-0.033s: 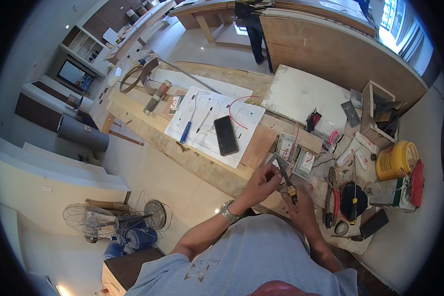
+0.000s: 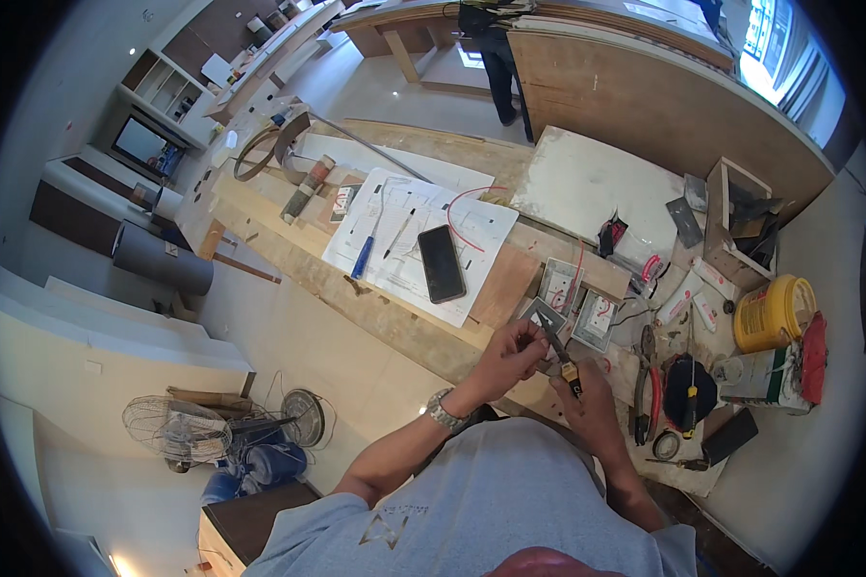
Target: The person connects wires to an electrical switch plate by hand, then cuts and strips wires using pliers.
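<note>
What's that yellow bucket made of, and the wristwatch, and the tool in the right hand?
The yellow bucket looks like smooth plastic: bright colour, rounded rim. The wristwatch seems polished metal: silvery glints. The tool has a dull grey end, probably metal; its yellow and black handle may be plastic.

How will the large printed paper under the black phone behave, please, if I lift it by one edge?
The paper looks thin and broad, so it would probably sag rather than stay stiff. The phone lies flat on it and would likely slide if the paper tilted. The slim pen might roll off.
</note>
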Motion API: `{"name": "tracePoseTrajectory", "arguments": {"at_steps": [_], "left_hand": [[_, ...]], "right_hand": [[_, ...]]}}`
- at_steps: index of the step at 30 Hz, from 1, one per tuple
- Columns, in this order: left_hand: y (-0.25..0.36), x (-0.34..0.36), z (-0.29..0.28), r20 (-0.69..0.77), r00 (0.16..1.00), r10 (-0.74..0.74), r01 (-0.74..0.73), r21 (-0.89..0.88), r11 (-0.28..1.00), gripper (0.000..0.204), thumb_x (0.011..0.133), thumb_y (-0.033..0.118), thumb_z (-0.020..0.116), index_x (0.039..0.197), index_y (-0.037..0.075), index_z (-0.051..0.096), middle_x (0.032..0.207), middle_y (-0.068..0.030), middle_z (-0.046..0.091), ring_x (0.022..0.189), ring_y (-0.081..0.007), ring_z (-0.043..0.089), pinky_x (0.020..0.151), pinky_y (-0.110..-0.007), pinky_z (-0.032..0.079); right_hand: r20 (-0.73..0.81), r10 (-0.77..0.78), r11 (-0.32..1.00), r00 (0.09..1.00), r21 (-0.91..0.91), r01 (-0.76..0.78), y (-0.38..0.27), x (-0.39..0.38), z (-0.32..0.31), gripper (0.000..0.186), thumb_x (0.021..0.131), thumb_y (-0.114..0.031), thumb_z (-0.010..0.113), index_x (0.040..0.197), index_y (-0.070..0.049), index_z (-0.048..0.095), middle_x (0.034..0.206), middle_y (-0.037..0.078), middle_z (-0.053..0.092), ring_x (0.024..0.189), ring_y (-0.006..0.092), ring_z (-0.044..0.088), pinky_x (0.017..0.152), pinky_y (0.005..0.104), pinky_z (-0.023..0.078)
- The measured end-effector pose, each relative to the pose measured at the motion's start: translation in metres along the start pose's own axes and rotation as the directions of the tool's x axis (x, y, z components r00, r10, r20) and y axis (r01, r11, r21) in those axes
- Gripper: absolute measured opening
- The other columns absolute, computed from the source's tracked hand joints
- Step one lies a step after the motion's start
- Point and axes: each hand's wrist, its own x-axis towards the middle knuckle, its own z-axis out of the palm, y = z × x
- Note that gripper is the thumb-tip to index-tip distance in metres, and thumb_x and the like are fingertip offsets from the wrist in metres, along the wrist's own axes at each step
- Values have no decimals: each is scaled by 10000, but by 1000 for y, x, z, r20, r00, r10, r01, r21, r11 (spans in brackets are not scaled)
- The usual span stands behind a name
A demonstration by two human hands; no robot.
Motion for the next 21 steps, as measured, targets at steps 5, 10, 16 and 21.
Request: {"name": "tracePoseTrajectory", "arguments": {"at_steps": [5, 10, 16, 21], "left_hand": [[-2, -6, -12, 234, 907, -351, 421, -468, 777, 44, 1049, 83, 644, 1061, 40, 639, 910, -36, 641, 670, -73, 477, 556, -228, 351], [-11, -9, -3, 481, 770, -420, 624, -705, 337, 98, 1050, 81, 608, 1025, -14, 615, 941, -59, 593, 673, -69, 441, 547, -216, 369], [-13, -14, 1, 643, 688, -336, 703, -706, 89, 152, 1060, 87, 583, 988, -47, 583, 904, -36, 515, 674, -56, 446, 539, -208, 370], [-22, -19, -2, 632, 662, -402, 714, -695, 84, 153, 1067, 99, 596, 989, -32, 583, 903, -35, 521, 669, -58, 441, 530, -210, 362]], "right_hand": [[62, -115, 981, 991, -153, 123, 10, 2, -19, 339, 921, -201, 811, 1116, 13, 634, 1029, 202, 611, 937, 425, 654, 764, 493, 530], [24, -186, 961, 982, -202, 187, 23, -4, -14, 359, 793, -39, 824, 1052, 20, 583, 1041, 203, 579, 930, 447, 626, 798, 480, 528], [-119, -290, 950, 950, -161, 270, 33, -4, -2, 329, 786, -9, 812, 1032, 22, 597, 1066, 208, 601, 952, 428, 652, 827, 477, 548], [-14, -207, 962, 978, -187, 201, 48, -17, -4, 318, 771, -73, 844, 986, 1, 621, 1034, 168, 644, 895, 406, 668, 801, 467, 557]]}}
